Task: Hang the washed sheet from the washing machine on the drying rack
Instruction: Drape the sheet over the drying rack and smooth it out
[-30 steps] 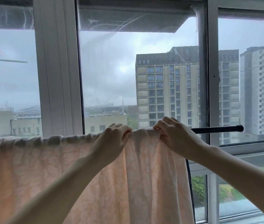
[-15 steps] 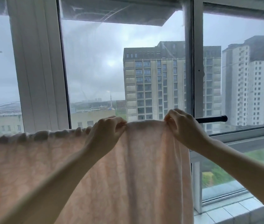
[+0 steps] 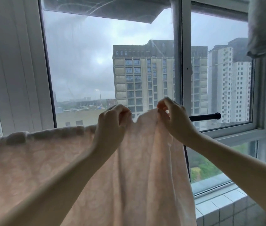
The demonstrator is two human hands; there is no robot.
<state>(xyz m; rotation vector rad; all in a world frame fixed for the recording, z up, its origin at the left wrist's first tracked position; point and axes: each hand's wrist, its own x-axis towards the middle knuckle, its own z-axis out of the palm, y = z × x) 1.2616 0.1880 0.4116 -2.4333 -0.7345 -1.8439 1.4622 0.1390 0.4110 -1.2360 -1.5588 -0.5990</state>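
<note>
Spreading step: left hand (image 3: 111, 123) and right hand (image 3: 175, 119) each pinch the sheet (image 3: 145, 160) top; next it likely needs drawing along the rack rod (image 3: 205, 116).

The sheet (image 3: 47, 160) over the rod (image 3: 205, 116) — before the window (image 3: 15, 62); left hand (image 3: 109, 126) and right hand (image 3: 176, 118) at its top.

Horizontal black drying rod (image 3: 204, 116) before the window (image 3: 83, 62), only capped right end bare, rest under fabric. Draped over it: pale peach sheet (image 3: 39, 160), bunched along the top at left, hanging in folds, right part raised above rod level.
</note>
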